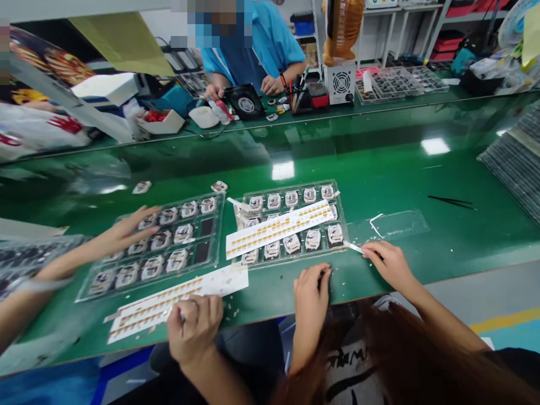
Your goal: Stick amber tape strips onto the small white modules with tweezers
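My left hand (pixel 130 228) reaches over the left clear plastic tray (pixel 217 247), fingers stretched out and apart, near its back-left white parts. Rows of small white rounded-square parts (pixel 152 267) sit in that tray; two pockets at its right end show dark bottoms. My right hand (pixel 196 326) is closed above the table's front edge, by a white sheet of small orange-gold stickers (pixel 158 301). A thin dark edge shows at its fingers, but what it grips is too unclear to name. Two loose white parts (pixel 142 187) lie behind the tray.
At my right, a co-worker's hands (pixel 312 292) are beside a second parts tray (pixel 343 225) with a sticker sheet (pixel 280 229) across it; one pinches a white strip. Black tweezers (pixel 451 201) and stacked trays (pixel 517 154) lie farther right. Across the bench, a person in blue (pixel 274 39) handles a black fan.
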Demonstrator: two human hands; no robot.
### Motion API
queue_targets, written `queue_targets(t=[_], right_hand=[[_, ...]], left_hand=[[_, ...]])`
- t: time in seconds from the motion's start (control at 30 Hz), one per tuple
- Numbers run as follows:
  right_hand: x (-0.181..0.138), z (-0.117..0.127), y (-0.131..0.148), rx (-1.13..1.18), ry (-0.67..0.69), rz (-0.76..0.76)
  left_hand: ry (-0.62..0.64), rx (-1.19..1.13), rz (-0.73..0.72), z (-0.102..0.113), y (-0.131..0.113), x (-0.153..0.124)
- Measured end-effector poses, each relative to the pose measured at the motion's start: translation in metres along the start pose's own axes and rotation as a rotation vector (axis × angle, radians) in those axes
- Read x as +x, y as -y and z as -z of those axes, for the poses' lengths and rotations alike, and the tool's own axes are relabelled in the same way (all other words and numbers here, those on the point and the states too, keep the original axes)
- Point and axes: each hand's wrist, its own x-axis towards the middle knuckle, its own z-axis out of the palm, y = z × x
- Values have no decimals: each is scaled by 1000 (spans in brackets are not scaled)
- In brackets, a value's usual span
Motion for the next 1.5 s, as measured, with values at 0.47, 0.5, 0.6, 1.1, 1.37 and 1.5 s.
queue_targets(t=[0.47, 0.5, 0.6, 1.1, 1.37, 1.5], right_hand=[[2, 28, -21, -416, -17, 196], [5, 27, -20, -430, 9, 209], [16, 23, -16, -454, 117, 240], [42, 82, -78, -711, 337, 229], [62, 80, -81, -790, 265, 206], [63, 71, -68, -784, 67, 235]], left_hand=[[1, 232, -126, -15, -19, 29], [13, 249, -131, -15, -20, 30], [32, 298, -141, -16, -22, 33], [176, 108, -224, -7, -15, 27], [147, 130, -270, -21, -24, 40], [156, 107, -274, -32, -28, 43]])
